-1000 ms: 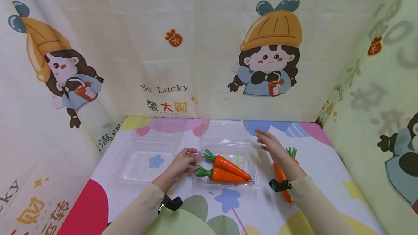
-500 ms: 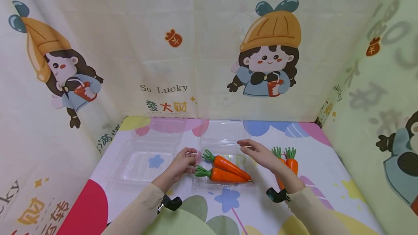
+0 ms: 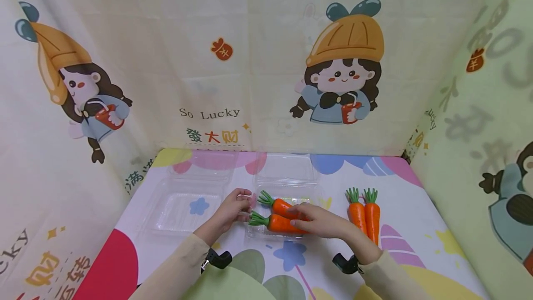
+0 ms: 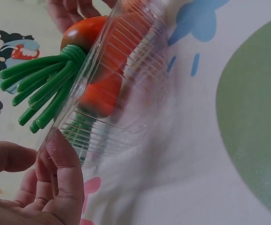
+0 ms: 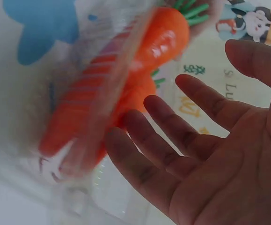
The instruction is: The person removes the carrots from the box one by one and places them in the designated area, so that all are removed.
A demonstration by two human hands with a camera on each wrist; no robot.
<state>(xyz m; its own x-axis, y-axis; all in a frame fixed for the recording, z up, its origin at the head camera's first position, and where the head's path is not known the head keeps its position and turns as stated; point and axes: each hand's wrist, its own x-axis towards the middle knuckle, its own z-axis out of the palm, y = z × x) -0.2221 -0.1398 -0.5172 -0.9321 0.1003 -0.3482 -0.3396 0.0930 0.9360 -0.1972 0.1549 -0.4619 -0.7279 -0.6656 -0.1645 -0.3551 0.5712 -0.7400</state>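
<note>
Two orange carrots with green tops, the back carrot (image 3: 280, 206) and the front carrot (image 3: 278, 224), lie side by side in a clear plastic clamshell box (image 3: 255, 235). At the box's left side is my left hand (image 3: 226, 211); in the left wrist view its thumb and fingertips pinch the clear rim (image 4: 74, 96). My right hand (image 3: 324, 222) reaches over the carrots' tapered ends from the right, hiding them in the head view. In the right wrist view its fingers (image 5: 147, 171) are spread and loosely bent, fingertips close to the carrots.
A second clear clamshell box (image 3: 155, 219) stands open on the left. The near box's lid (image 3: 287, 166) lies back toward the wall. Two more carrots, one (image 3: 356, 212) beside another (image 3: 372, 214), lie on the patterned tablecloth at the right. Printed curtains enclose the table.
My right hand has moved left and nearer, from above the two loose carrots to over the carrots in the box. My left hand has stayed at the box's side.
</note>
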